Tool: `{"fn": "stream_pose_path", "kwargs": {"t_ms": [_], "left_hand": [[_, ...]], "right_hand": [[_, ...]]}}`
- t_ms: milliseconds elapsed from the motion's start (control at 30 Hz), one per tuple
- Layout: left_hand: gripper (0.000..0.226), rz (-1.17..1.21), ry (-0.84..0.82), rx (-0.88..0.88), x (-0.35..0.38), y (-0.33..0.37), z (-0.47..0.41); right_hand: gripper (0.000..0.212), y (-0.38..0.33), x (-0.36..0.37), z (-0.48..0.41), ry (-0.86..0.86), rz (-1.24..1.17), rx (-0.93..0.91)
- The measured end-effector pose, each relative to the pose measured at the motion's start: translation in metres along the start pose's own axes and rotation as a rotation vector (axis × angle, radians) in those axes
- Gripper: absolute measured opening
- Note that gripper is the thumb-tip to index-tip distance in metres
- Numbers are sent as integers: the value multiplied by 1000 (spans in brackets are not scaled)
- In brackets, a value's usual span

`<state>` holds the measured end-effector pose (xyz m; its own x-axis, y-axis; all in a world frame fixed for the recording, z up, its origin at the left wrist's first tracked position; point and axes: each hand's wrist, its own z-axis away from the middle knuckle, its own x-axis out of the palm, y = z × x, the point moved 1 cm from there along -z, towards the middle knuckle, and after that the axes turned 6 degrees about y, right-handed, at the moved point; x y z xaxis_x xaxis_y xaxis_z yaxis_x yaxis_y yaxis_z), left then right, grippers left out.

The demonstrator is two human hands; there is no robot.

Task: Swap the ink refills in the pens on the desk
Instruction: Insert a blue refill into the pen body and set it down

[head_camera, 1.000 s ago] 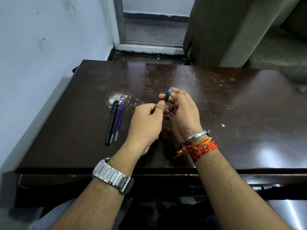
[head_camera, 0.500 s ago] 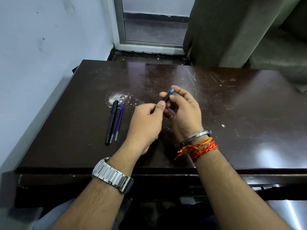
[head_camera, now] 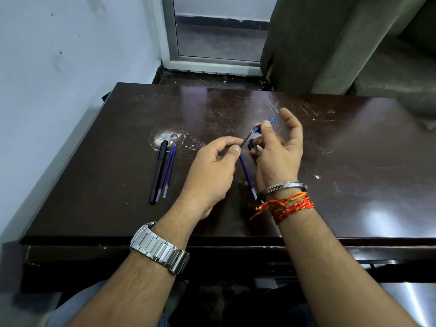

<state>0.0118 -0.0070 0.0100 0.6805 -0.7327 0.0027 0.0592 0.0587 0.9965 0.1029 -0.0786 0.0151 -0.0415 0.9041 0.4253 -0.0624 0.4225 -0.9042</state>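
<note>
Above the middle of the dark desk (head_camera: pixel 354 161) I hold a thin pen with a blue end (head_camera: pixel 257 131) between both hands. My left hand (head_camera: pixel 212 168) pinches its near end with thumb and forefinger. My right hand (head_camera: pixel 280 149) grips the blue far part with thumb and forefinger, its other fingers spread. A small dark piece (head_camera: pixel 251 145) sits against the right fingers. A blue refill (head_camera: pixel 247 177) slants down between the hands toward my right wrist; whether it rests on the desk or is held, I cannot tell.
A black pen (head_camera: pixel 159 171) and two blue refills (head_camera: pixel 168 172) lie side by side on the desk to the left of my left hand. A wall runs along the left side. A curtain hangs beyond the far right edge.
My right hand has spread its fingers and drawn to the right. The hands have parted, and the blue refill between them has come into view.
</note>
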Motion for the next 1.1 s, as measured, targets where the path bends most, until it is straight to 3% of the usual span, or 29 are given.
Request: {"fn": "stream_pose_path", "kwargs": {"t_ms": [200,267,367,467,600,800,933,1100], "left_hand": [[19,3,83,4,-4,-1,-3],[19,0,97,11,-5,-1,-5],[20,-12,95,60,-5,0,-5],[20,-79,95,133,-8,-1,-5],[16,-286,117,166,-10,-9,-8],[27,-596,155,-79,-23,-8,-13],[31,-572,265,-34,-27,-9,-16],[25,-508,99,108,-13,-13,-11]], "right_hand": [[18,4,-2,-3,27,161,-41],[15,6,-1,-2,-58,306,0],[17,11,1,5,-246,332,89],[20,16,5,10,-308,378,46],[19,15,2,5,-230,364,-6],[21,3,-6,-13,83,152,-3],[23,6,-10,-15,23,339,13],[20,9,-3,-5,-36,401,88]]}}
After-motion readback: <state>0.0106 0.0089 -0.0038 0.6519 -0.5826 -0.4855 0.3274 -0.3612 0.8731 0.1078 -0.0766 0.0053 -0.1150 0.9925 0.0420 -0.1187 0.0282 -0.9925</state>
